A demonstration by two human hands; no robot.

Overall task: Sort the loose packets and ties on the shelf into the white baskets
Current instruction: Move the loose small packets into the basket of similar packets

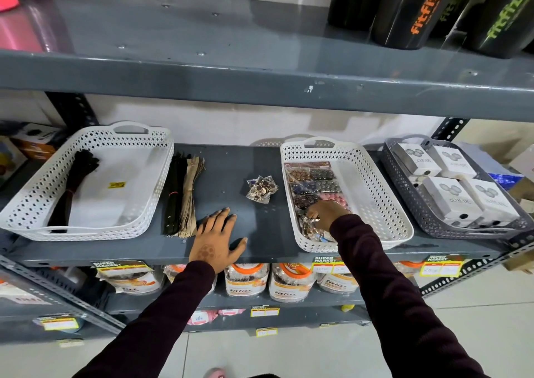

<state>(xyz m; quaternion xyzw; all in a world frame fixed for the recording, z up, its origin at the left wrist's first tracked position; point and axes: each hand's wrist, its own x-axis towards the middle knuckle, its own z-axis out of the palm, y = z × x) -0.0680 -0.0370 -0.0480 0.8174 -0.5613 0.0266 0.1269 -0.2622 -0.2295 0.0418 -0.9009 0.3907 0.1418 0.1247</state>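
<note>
Two white baskets stand on the grey shelf (228, 172). The left basket (31, 201) holds one bundle of dark ties (73, 184). Beside it on the shelf lie a black bundle (174, 192) and a beige bundle of ties (190, 195). A small heap of clear button packets (261, 189) lies loose mid-shelf. The right basket (384, 204) holds several packets of coloured buttons (313, 184). My right hand (328, 213) is inside it, fingers closed on a clear packet (310, 226) at its near end. My left hand (216, 239) rests flat and empty on the shelf near the beige ties.
A grey basket (404, 187) with white boxes stands at the far right. The upper shelf (260, 80) overhangs, carrying black bottles (416, 10). Jars (289, 282) and price tags line the shelf below. Tiled floor lies beneath.
</note>
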